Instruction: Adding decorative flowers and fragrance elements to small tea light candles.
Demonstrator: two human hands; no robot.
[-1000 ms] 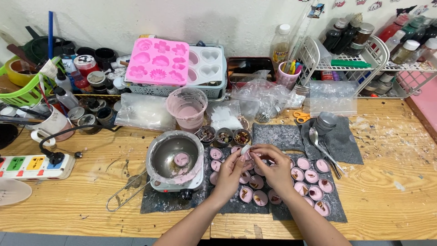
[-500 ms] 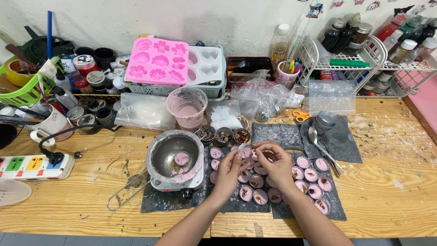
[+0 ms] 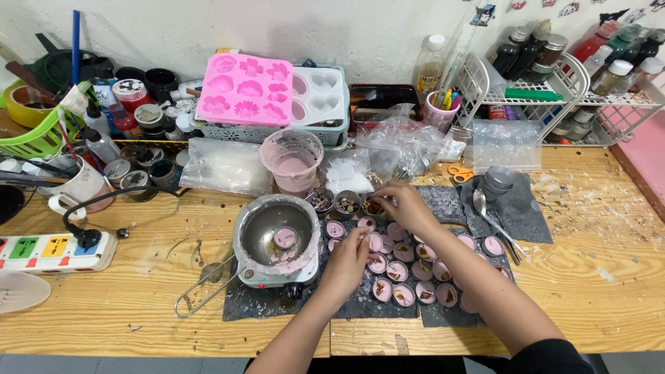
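2 hands: both work low over the dark mat [image 3: 360, 312] at the front of the wooden table [image 3: 138, 305].
Left hand [image 3: 350, 260]: rests among the small round cups of pink wax [image 3: 398, 271], fingers curled loosely and touching the cups nearest the pot; whether it pinches anything I cannot tell.
Right hand [image 3: 402, 204]: reaches back to the 3 little bowls of dried bits [image 3: 346, 203], fingertips drawn together over the right-hand bowl as if pinching; what it grips is hidden.
Cups: laid in close rows on the mat, most filled pink, several topped with brownish pieces, probably set tight so each is within easy reach.
Melting pot [image 3: 277, 235]: sits on a small hot plate just left of the cups, pink residue inside, close enough for pouring.
Pink measuring cup [image 3: 291, 158]: stands behind the pot, coated in wax.
Silicone moulds [image 3: 246, 90]: pink one propped on a basket at the back, apart from the work.
Spoon [image 3: 488, 215]: lies on the right-hand cloth beside a stack of empty metal cups [image 3: 497, 181].
Power strip [image 3: 52, 251]: far left, its cable running toward the hot plate.
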